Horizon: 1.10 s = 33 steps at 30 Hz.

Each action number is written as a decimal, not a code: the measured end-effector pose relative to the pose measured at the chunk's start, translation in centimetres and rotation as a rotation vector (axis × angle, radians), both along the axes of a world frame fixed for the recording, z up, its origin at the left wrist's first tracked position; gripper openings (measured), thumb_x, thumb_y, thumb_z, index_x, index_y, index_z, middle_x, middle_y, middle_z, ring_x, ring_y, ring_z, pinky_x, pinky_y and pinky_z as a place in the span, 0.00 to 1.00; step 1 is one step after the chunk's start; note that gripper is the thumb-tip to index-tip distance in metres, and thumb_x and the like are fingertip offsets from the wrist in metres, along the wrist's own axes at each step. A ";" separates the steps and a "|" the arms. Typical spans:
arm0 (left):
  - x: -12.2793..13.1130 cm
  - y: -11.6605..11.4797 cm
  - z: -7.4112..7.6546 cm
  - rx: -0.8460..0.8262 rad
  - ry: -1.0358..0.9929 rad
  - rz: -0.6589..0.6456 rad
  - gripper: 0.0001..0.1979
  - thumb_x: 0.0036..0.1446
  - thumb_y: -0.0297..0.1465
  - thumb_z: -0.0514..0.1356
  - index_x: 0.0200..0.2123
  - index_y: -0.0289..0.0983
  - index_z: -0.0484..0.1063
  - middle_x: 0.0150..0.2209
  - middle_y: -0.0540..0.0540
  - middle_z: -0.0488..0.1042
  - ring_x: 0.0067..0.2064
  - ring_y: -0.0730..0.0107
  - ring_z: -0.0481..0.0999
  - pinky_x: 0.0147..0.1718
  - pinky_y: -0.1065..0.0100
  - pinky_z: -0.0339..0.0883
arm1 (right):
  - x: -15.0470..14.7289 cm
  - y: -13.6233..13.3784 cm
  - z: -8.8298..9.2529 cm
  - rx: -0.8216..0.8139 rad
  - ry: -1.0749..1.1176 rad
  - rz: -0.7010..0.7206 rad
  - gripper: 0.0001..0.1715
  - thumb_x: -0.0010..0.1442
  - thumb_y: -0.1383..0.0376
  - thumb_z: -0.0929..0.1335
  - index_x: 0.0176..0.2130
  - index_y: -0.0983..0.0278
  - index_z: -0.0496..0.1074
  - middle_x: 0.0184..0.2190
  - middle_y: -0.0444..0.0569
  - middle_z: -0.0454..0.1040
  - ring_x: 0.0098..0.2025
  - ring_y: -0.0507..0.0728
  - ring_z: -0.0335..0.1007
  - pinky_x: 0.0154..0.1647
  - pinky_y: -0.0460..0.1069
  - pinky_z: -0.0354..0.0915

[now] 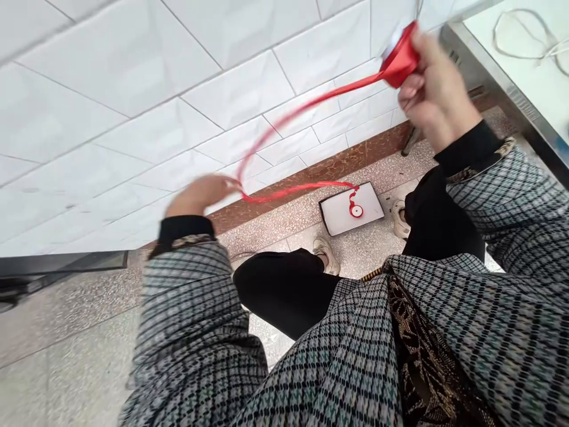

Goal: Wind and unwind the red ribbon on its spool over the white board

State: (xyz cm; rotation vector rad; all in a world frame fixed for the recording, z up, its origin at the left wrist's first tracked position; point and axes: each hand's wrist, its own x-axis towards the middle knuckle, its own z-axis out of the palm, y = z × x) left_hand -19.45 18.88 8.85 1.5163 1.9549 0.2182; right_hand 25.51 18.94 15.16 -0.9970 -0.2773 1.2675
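Note:
A long red ribbon (311,105) sweeps in a curve between my two hands, in front of the white tiled wall. My right hand (433,89), raised at the upper right, is closed on a wide red bunch of the ribbon. Something white shows beside that bunch, too blurred to name. At the left, my left hand (200,193) pinches the ribbon at its bend, fingertips smeared by motion. From there the ribbon runs back to a shallow white box or lid (335,216) on the floor, where a small red ribbon roll (356,211) with a white centre lies.
White wall tiles (235,95) meet a brown skirting strip (347,157) above the speckled floor (267,234). A metal-edged table (502,77) stands at the upper right, with a pale cord (518,56) on it. My shoes (326,255) flank the box. A dark-framed object (66,264) is at the left.

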 end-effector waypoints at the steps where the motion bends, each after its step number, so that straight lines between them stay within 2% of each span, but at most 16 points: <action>1: 1.4 0.0 -1.5 0.060 0.052 0.039 0.14 0.65 0.31 0.67 0.25 0.37 0.73 0.20 0.58 0.70 0.49 0.68 0.80 0.66 0.58 0.69 | -1.3 -0.1 -0.9 -0.012 -0.041 0.050 0.19 0.78 0.69 0.68 0.32 0.62 0.68 0.18 0.36 0.64 0.16 0.43 0.46 0.14 0.40 0.46; 3: 4.7 -0.4 -3.8 0.212 0.033 0.098 0.09 0.56 0.24 0.73 0.28 0.36 0.75 0.28 0.52 0.80 0.57 0.58 0.80 0.71 0.47 0.62 | -3.8 -0.3 -2.6 -0.002 -0.185 0.171 0.23 0.75 0.70 0.69 0.27 0.62 0.65 0.16 0.37 0.59 0.18 0.45 0.46 0.16 0.43 0.46; 4: 6.5 -0.6 -4.6 0.280 -0.077 0.106 0.07 0.55 0.24 0.73 0.33 0.36 0.77 0.35 0.48 0.84 0.58 0.55 0.80 0.70 0.45 0.62 | -5.0 -0.4 -3.5 0.001 -0.265 0.244 0.25 0.74 0.69 0.70 0.25 0.61 0.63 0.16 0.38 0.58 0.18 0.46 0.46 0.17 0.44 0.47; 6: 10.1 -1.0 -5.7 0.364 -0.489 0.076 0.10 0.60 0.30 0.69 0.45 0.37 0.79 0.48 0.41 0.85 0.58 0.56 0.81 0.66 0.49 0.68 | -7.1 -0.4 -4.9 -0.003 -0.345 0.337 0.24 0.70 0.68 0.74 0.25 0.61 0.63 0.17 0.38 0.59 0.18 0.46 0.47 0.17 0.45 0.49; 8: 13.4 -1.2 -6.2 0.400 -0.849 0.038 0.16 0.58 0.36 0.70 0.49 0.39 0.78 0.52 0.39 0.84 0.59 0.56 0.81 0.64 0.51 0.69 | -8.8 -0.4 -6.0 -0.008 -0.382 0.402 0.24 0.65 0.65 0.77 0.25 0.61 0.64 0.17 0.38 0.60 0.18 0.46 0.48 0.18 0.45 0.49; 10: 16.1 -1.3 -6.6 0.348 -1.045 0.023 0.20 0.53 0.37 0.72 0.49 0.40 0.76 0.52 0.40 0.84 0.59 0.56 0.80 0.61 0.53 0.70 | -10.1 -0.3 -6.8 -0.009 -0.402 0.443 0.23 0.63 0.63 0.78 0.25 0.61 0.65 0.17 0.38 0.60 0.18 0.46 0.47 0.17 0.45 0.48; 12: 18.2 -1.4 -7.1 0.293 -1.144 0.075 0.20 0.49 0.36 0.73 0.45 0.40 0.75 0.47 0.43 0.84 0.53 0.58 0.82 0.57 0.55 0.72 | -10.9 -0.1 -7.4 -0.012 -0.421 0.458 0.20 0.62 0.63 0.77 0.24 0.61 0.67 0.17 0.39 0.62 0.18 0.46 0.47 0.18 0.45 0.48; 17: 21.0 -1.5 -8.4 0.220 -1.367 0.249 0.18 0.48 0.36 0.73 0.40 0.39 0.73 0.38 0.48 0.80 0.43 0.65 0.81 0.53 0.59 0.71 | -11.3 0.9 -9.3 0.007 -0.583 0.404 0.10 0.58 0.62 0.75 0.28 0.62 0.74 0.20 0.41 0.67 0.22 0.49 0.56 0.21 0.46 0.54; 19: 21.7 -1.5 -8.7 0.162 -1.432 0.273 0.18 0.49 0.39 0.74 0.39 0.39 0.75 0.37 0.47 0.80 0.41 0.67 0.80 0.52 0.60 0.71 | -11.0 1.3 -10.1 0.038 -0.682 0.366 0.07 0.56 0.61 0.75 0.31 0.62 0.78 0.23 0.42 0.70 0.24 0.51 0.60 0.23 0.46 0.58; 21: 22.2 -1.6 -8.9 0.144 -1.449 0.272 0.19 0.49 0.41 0.74 0.40 0.39 0.77 0.39 0.46 0.80 0.42 0.67 0.80 0.50 0.60 0.71 | -10.7 1.7 -10.8 0.070 -0.765 0.344 0.08 0.55 0.60 0.75 0.32 0.63 0.79 0.25 0.43 0.73 0.27 0.52 0.63 0.26 0.47 0.60; 27: 22.6 -1.5 -9.5 0.403 -1.331 0.280 0.19 0.49 0.44 0.76 0.35 0.39 0.78 0.38 0.47 0.80 0.41 0.68 0.77 0.50 0.61 0.71 | -10.5 1.5 -11.8 0.141 -0.899 0.327 0.09 0.56 0.60 0.74 0.30 0.63 0.79 0.27 0.44 0.75 0.29 0.53 0.65 0.35 0.48 0.63; 33: 22.1 -1.1 -9.9 0.484 -1.163 0.273 0.15 0.53 0.41 0.74 0.31 0.39 0.75 0.31 0.51 0.76 0.34 0.72 0.71 0.39 0.66 0.67 | -10.7 1.3 -12.2 0.090 -0.947 0.344 0.08 0.55 0.62 0.74 0.28 0.64 0.78 0.24 0.42 0.73 0.28 0.52 0.63 0.33 0.48 0.60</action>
